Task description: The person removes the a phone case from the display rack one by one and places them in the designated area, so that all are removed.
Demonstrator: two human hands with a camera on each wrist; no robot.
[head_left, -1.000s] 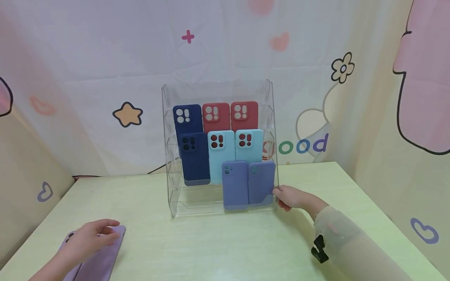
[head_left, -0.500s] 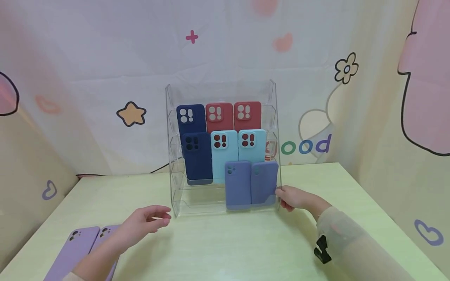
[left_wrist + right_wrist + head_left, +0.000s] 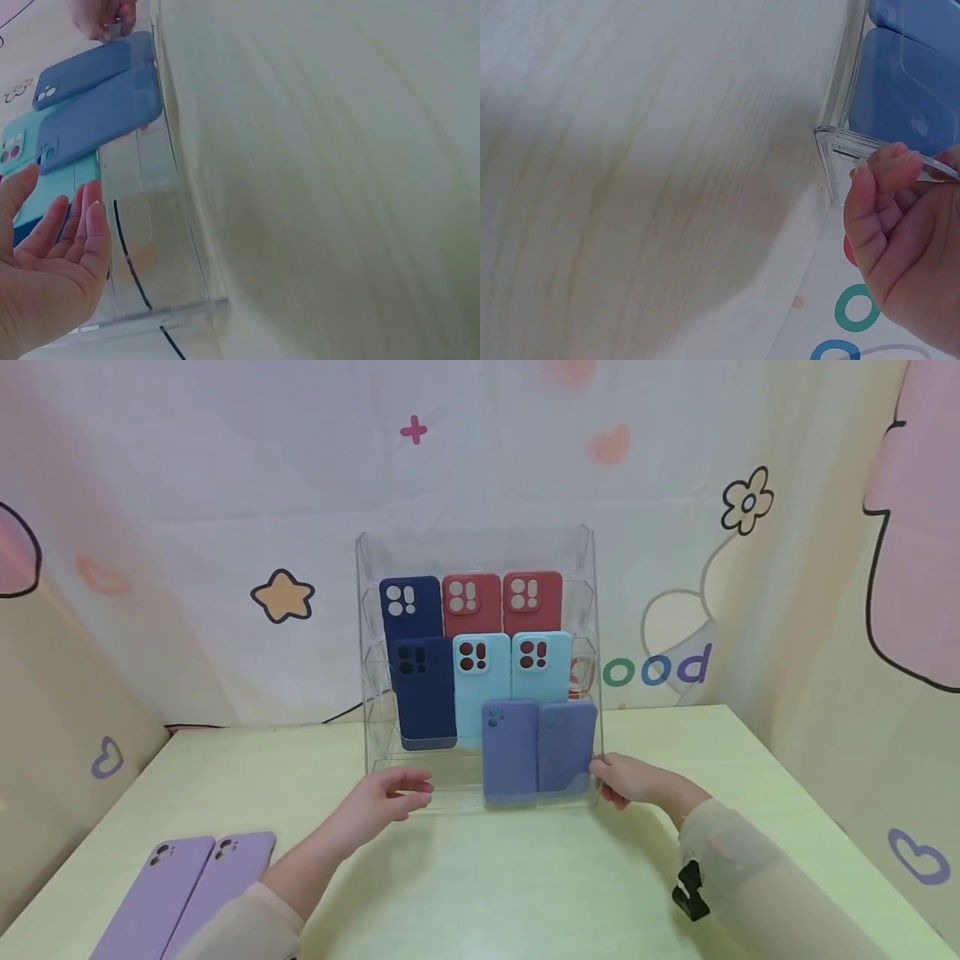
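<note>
Since the frame a second ago, the person's left hand (image 3: 378, 804) had moved from over the two lilac cases (image 3: 153, 897) to the clear tiered rack (image 3: 472, 547), where we found it at 7 o'clock of the rack's centre, before the lowest tier. We noted its fingers slightly spread and loosely bent, thumb apart; whether it touched the rack we could not tell. At 4 o'clock we observed the right hand (image 3: 628, 779) pinching the edge of the rack's side panel, as before. We recorded two periwinkle cases (image 3: 510, 752) standing side by side at 5 o'clock in the lowest tier. In the row above we counted one navy case (image 3: 426, 706) and two pale blue cases (image 3: 480, 693); behind these, another navy case (image 3: 427, 618) and two red cases (image 3: 487, 622). We located the lilac cases flat on the table (image 3: 487, 893) at 8 o'clock, well apart from the rack
</note>
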